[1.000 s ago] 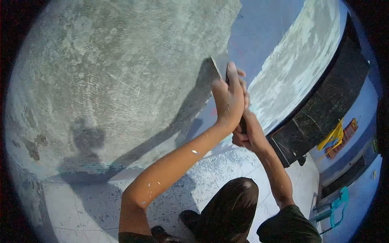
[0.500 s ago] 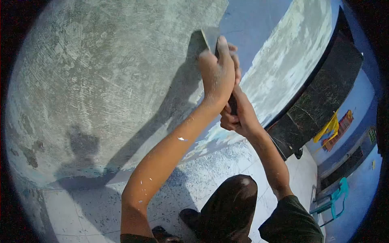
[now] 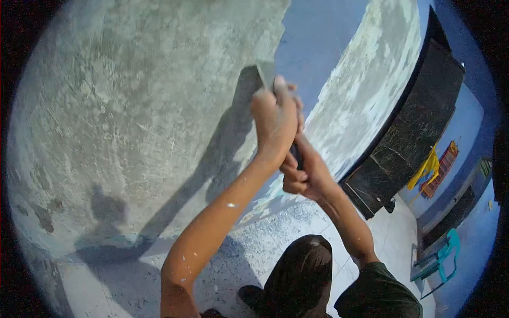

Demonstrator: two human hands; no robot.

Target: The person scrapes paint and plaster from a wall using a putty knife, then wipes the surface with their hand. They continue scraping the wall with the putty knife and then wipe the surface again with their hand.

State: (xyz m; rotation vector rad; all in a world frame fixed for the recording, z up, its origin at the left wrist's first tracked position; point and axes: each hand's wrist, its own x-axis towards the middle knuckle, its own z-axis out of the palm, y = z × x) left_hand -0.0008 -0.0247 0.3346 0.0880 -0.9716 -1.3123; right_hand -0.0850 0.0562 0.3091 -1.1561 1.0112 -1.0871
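My left hand (image 3: 277,119) is wrapped round the upper part of a scraper, just below its flat blade (image 3: 266,74). Lower down, my right hand (image 3: 313,172) grips the dark handle (image 3: 298,157). The blade lies at the wall (image 3: 159,100), by the border between bare grey plaster and a strip of blue paint (image 3: 313,40). Whether its edge touches the surface is hard to see. Pale flakes cling to my left forearm (image 3: 212,228).
Paint chips litter the white tiled floor (image 3: 286,220) along the wall's foot. My bent knee (image 3: 305,265) is below the hands. At the right are a dark panel (image 3: 411,127), a yellow cloth (image 3: 426,169) and a teal chair (image 3: 442,259).
Both hands and the scraper have moved down along the wall and slightly left. The view has shifted a little too. My grip stays the same.
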